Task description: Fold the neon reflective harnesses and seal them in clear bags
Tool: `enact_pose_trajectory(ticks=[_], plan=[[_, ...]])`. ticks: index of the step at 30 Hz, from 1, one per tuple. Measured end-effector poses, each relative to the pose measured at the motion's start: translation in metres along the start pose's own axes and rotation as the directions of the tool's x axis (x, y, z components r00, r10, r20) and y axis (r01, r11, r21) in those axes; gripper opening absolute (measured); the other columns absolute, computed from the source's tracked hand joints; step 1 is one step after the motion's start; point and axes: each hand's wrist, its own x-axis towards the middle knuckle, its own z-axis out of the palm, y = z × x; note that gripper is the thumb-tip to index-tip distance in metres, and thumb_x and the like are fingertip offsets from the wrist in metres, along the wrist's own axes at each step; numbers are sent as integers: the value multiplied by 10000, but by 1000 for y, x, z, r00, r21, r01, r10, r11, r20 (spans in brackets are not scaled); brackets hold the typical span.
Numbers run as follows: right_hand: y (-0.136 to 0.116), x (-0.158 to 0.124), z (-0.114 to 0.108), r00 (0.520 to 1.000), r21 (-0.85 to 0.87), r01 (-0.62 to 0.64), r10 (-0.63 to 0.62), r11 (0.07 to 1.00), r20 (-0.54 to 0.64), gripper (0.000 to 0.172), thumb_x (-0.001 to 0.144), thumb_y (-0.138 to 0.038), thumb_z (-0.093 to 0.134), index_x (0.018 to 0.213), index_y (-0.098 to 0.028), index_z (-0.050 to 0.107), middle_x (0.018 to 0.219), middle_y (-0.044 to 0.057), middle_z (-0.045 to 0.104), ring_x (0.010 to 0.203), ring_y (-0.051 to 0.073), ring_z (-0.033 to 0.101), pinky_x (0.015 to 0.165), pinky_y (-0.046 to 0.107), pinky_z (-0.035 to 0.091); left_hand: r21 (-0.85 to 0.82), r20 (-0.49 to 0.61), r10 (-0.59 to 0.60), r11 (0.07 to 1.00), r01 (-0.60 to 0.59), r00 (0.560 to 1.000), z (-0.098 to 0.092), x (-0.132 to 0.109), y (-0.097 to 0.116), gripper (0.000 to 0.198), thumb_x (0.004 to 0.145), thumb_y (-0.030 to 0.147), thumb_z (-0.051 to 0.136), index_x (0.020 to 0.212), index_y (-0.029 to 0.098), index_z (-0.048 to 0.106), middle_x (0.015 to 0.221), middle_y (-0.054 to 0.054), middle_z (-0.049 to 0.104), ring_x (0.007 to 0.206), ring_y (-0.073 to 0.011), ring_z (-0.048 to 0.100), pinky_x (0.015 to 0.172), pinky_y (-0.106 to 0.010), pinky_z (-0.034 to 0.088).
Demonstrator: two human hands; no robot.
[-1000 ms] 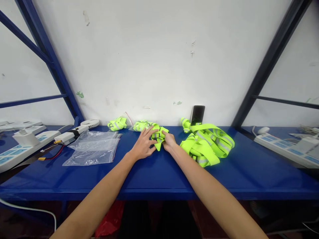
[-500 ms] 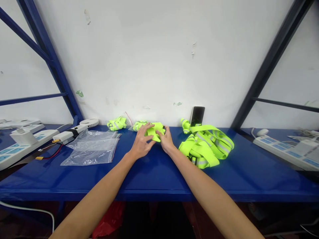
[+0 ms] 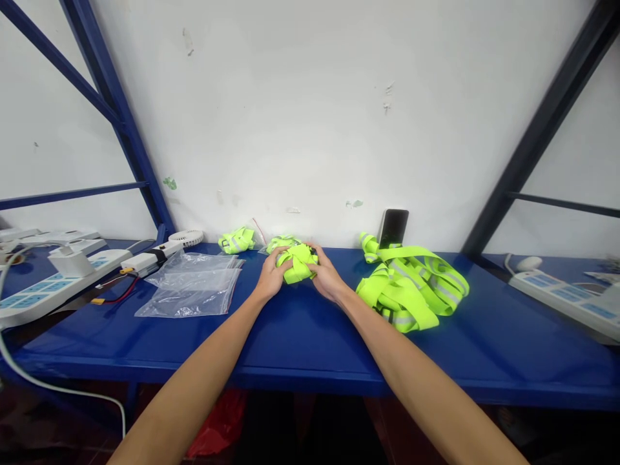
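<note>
Between my two hands is a bundled neon-yellow reflective strap, folded into a compact wad above the blue table. My left hand grips its left side, fingers curled round it. On the opposite side my right hand holds it, with the thumb in front and fingers partly hidden behind. Just behind the wad lies a bagged neon bundle, partly covered. Another bagged neon bundle rests farther left by the wall. To the right, a loose heap of neon reflective straps with grey stripes spreads over the table.
Clear zip bags lie flat on the left of the blue table. Beyond them are a white handheld fan and a power strip. A black phone leans against the wall behind the heap. Blue posts frame both sides.
The strap in my hands has become a rounder, tighter wad, and both hands now clasp its sides. The whole view has shifted slightly, so the table things appear farther right.
</note>
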Motion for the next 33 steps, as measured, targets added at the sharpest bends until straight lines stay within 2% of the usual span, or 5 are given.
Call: enact_pose_trajectory(ticks=[5,10,26,29,33], plan=[[-4,-2,5,992,62,-112,114,992,-43,446,617,-139,715,995,-253,507,832,-38,650,698,149,622,598,245,508,126,39,79,989,-84,996,-1,-7,11,330,882,375,479,1146,179,501,1064,-60,610,966,-216,579,869,-355,460],[2,-3,-2,995,-70,-22,14,997,-102,595,559,-177,817,1055,-257,499,792,-52,638,686,123,615,610,225,513,305,137,230,916,-262,963,4,-14,18,399,953,405,352,1248,152,442,1194,-136,536,1141,-247,517,983,-408,410],[10,0,2,942,-309,36,-136,950,-307,539,509,-337,824,968,-159,606,829,9,656,721,146,602,681,268,499,596,173,218,753,-278,961,8,-19,36,510,958,366,240,1381,139,409,1216,-148,497,1048,-261,558,893,-396,463],[10,0,-2,938,-414,36,-174,910,-301,534,530,-357,808,985,-158,611,848,18,659,748,158,604,695,274,498,654,179,271,686,-320,946,-4,-15,50,511,954,397,298,1396,165,409,1245,-136,496,1131,-262,508,964,-397,422],[11,2,-8,933,-519,-6,-181,855,-310,579,513,-386,813,1013,-165,621,912,38,668,801,186,614,726,304,504,728,229,267,592,-347,936,-51,-23,58,543,939,431,351,1426,190,372,1277,-126,516,1201,-281,462,1018,-439,370]])
